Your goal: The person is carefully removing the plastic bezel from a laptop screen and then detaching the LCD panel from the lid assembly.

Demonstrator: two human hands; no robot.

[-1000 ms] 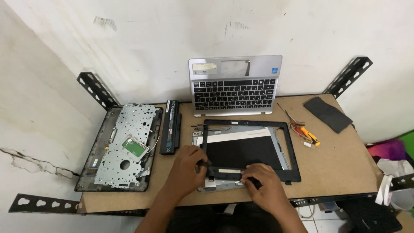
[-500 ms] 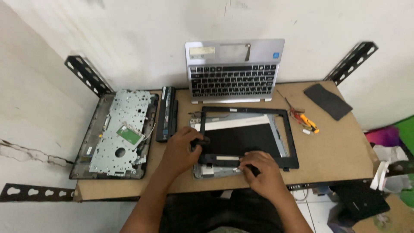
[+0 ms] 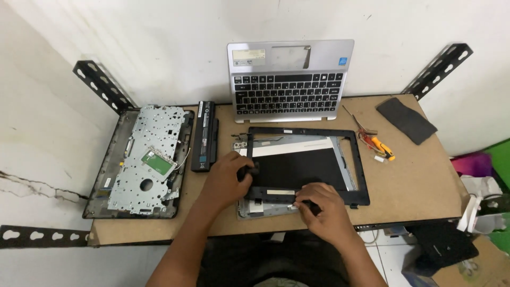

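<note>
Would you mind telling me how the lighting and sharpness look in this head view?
Head view: even, soft light with no strong glare; faint shadows under the hands, left hand and right hand, on the black screen bezel; the wooden table is sharp, and wide-angle distortion bends the edges.

Dark laptop screen panel (image 3: 297, 169) centre frame, inside black bezel; pale rectangular sticker (image 3: 248, 54) upper centre on silver palmrest.

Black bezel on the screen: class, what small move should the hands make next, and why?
Probably lift the bezel a little more at its near edge. The left hand grips its near-left corner, the right hand pinches the near edge, and it already sits askew over the screen, apparently part-loosened.
</note>
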